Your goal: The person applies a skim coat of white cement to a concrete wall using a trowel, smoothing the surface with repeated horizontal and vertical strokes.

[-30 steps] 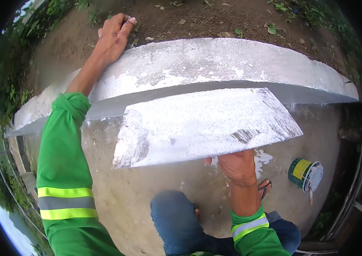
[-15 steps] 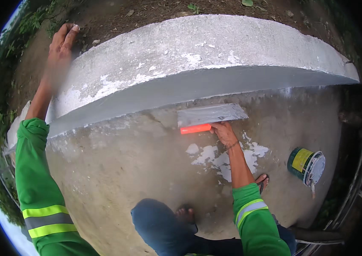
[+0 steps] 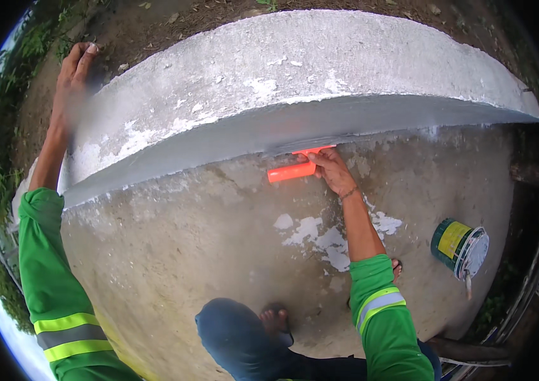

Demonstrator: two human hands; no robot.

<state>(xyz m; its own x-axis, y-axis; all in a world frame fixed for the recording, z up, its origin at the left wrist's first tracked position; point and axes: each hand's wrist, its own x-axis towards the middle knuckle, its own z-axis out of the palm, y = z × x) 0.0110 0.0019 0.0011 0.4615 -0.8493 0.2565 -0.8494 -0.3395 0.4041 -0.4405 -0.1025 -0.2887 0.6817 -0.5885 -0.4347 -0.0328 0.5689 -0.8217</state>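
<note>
My right hand [image 3: 328, 166] grips the bright orange handle of a plastering trowel [image 3: 291, 173]. The trowel's blade is seen nearly edge-on against the lower part of the smooth grey inner face of a low curved wall [image 3: 218, 141]. Its far side is hidden. At the far left, my left hand [image 3: 74, 71] is by the outer edge of the wall's rough whitish top [image 3: 320, 54]. Its fingers are bent and close to the thumb; whatever may be between them is too small to make out.
A green bucket with a yellow label [image 3: 456, 244] and white-smeared lid end stands or leans at the right. White splatters [image 3: 320, 238] mark the concrete floor [image 3: 174, 254] below my right hand. My knee [image 3: 234, 333] and feet are near. Soil and plants lie beyond the wall.
My right hand has moved the trowel slightly away from me, tilting its blade from showing its broad face to nearly edge-on against the wall. My left hand has shifted slightly left in view.
</note>
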